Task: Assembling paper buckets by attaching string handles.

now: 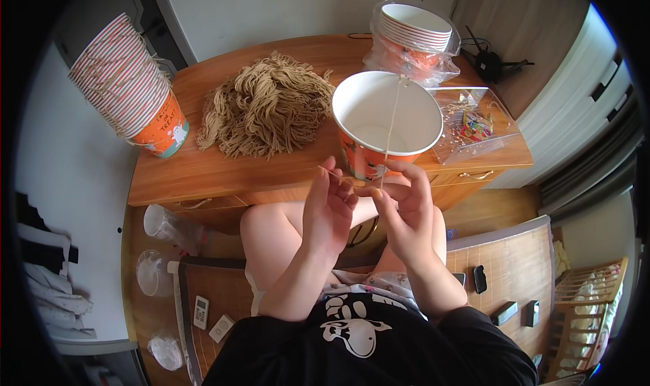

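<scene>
1. The seated person's left hand (330,203) is raised above the lap, palm turned inward. Its thumb and index finger pinch a thin, pale string (393,112); the other fingers curl loosely.
2. The right hand (406,213), at 3 o'clock from the left, also grips the string between thumb and fingers. A short stretch of string spans the gap between the two hands.
3. Taking 12 o'clock as straight ahead of the hands, a large bucket (352,101) stands upright just past 12. It is white inside, with orange printed sides. The string runs from its far rim across the open mouth to the right hand.
4. At 10 o'clock, a big heap of tan cords (264,105) lies on the curved wooden table (176,183).
5. Farther out at 10 o'clock, a tall, leaning stack of nested buckets (125,81) shows striped rims, with cords hanging among them.
6. Between 12 and 1 o'clock, behind the single bucket, more nested buckets (423,20) sit in a clear plastic bag (443,71).
7. At 2 o'clock, a clear tray (504,145) holds scattered small pieces and a colourful packet (477,126).
</scene>
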### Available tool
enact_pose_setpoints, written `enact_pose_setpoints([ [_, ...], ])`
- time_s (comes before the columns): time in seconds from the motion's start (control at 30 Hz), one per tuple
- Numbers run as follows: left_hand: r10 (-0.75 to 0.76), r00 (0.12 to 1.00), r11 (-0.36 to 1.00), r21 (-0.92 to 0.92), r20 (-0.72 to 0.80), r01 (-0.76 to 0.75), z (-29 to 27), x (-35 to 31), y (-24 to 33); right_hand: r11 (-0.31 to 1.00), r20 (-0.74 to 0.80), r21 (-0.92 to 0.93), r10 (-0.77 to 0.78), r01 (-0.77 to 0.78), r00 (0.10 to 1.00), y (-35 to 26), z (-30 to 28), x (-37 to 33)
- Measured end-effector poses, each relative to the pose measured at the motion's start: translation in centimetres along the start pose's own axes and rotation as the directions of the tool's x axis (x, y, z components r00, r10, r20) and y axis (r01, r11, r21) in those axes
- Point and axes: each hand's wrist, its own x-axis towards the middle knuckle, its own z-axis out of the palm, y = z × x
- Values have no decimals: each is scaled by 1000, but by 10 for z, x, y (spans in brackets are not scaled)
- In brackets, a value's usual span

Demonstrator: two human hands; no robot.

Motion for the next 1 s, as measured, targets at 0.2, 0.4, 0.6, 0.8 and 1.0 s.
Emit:
enact_pose_setpoints([
  [0.2,190,981,979,78,-47,-186,36,-1,13,1000,7,6,2,-2,1000,0,-5,-8],
  [0.4,103,885,799,492,455,-346,41,-3,28,784,-88,-532,-428,321,900,-13,-20,-3],
  [0.6,26,864,785,525,503,-329,46,-9,23,716,233,-449,-485,535,843,-33,-25,22],
  [0.8,-42,903,860,476,427,-185,44,-14,20,714,234,-469,-468,520,853,-30,-22,24],
  [1.0,83,922,795,533,377,-290,45,-13,13,434,354,-660,-540,613,763,-39,-16,34],
])
